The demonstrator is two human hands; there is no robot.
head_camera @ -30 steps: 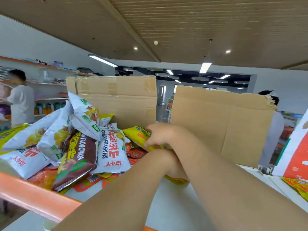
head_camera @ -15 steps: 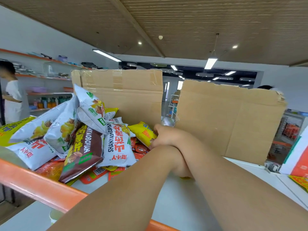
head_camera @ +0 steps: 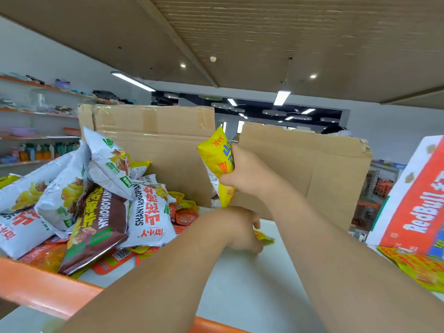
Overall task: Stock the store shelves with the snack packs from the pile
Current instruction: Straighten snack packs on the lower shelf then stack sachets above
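Surface: a white shelf board (head_camera: 240, 296) with an orange front edge (head_camera: 36, 282); a brown board (head_camera: 264, 32) hangs close overhead.
Back of shelf: two cardboard panels stand upright, the left panel (head_camera: 153, 140) behind the pile and the right panel (head_camera: 312, 169) with a torn upper corner; there is a gap between them.
Room: wall shelves (head_camera: 36, 111) at far left carry bottles (head_camera: 40, 150) and other goods; strip lamps (head_camera: 282, 97) light the ceiling beyond.
Pile: snack packs (head_camera: 101, 200) in white, brown and orange lie heaped on the left part of the board, overlapping each other.
Right side: a RedBull carton (head_camera: 413, 207) stands tilted at the edge of view, with a yellow printed bag (head_camera: 413, 267) lying at its foot.
Yellow pack (head_camera: 215, 159): lifted clear of the board, in front of the gap between the panels – long axis close to upright, top end up and leaning a little left.
Right hand (head_camera: 245, 171): fingers and thumb curled round the yellow pack's right edge, gripping it at mid-height.
Left hand (head_camera: 240, 229): low on the board below the right hand, fingers bent down onto a small yellow-orange packet (head_camera: 264, 236) lying flat – whether it grips the packet cannot be told.
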